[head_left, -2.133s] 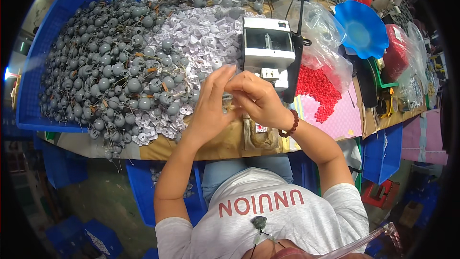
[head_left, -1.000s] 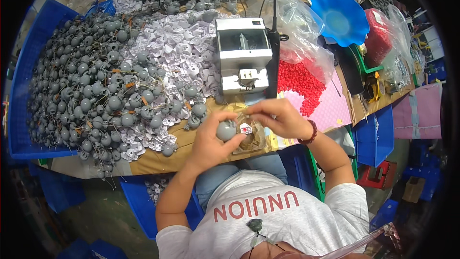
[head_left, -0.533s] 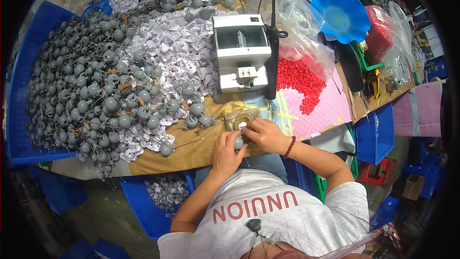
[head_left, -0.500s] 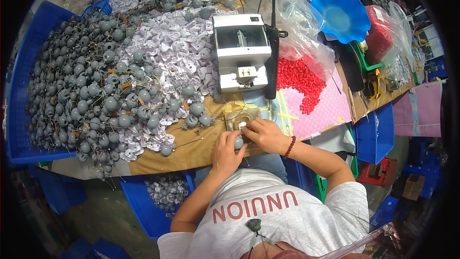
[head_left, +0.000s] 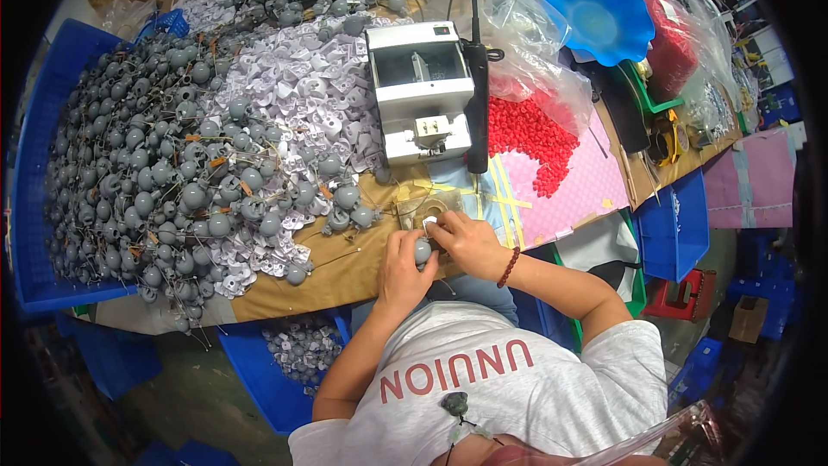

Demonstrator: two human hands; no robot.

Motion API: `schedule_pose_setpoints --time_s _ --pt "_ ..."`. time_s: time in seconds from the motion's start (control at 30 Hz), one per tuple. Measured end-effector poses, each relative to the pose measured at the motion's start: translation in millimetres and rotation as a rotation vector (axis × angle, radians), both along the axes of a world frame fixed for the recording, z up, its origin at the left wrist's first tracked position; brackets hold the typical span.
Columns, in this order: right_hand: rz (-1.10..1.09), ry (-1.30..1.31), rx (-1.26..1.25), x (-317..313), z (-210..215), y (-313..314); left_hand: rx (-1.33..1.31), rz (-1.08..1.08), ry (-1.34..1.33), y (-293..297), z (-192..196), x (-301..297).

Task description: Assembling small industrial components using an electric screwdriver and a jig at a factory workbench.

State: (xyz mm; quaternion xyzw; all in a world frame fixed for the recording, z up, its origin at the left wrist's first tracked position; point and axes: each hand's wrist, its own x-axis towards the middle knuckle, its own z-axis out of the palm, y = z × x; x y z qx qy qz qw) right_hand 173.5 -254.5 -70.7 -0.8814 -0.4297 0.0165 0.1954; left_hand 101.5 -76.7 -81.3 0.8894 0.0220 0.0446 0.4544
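We're holding a grey ball (head_left: 423, 251) in our left hand (head_left: 402, 276) by the brown table cover's (head_left: 297, 283) near edge, right hand (head_left: 472, 247) sitting at a white piece (head_left: 429, 221) beyond, its grip unclear.

Head-worn fisheye; near, steeply downward

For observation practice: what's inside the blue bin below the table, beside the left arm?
The blue bin holds grey and white parts. The table hides its far end, the left arm part of its right side; lower layers are covered.
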Motion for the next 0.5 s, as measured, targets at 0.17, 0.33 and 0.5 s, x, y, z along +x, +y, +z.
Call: schedule_pose_setpoints --time_s 0.17,0.33,0.5 --pt "0.112 -0.076 -0.011 5.1 -8.9 -9.4 0.010 -0.014 0.033 3.7 1.9 -0.7" --pt "0.223 -0.141 -0.119 7.8 -3.5 -13.9 0.254 -0.042 -0.104 4.2 4.4 4.0" --pt "0.195 -0.028 0.158 17.8 -5.1 -18.3 0.534 -0.129 -0.267 -3.0 -8.7 2.0"
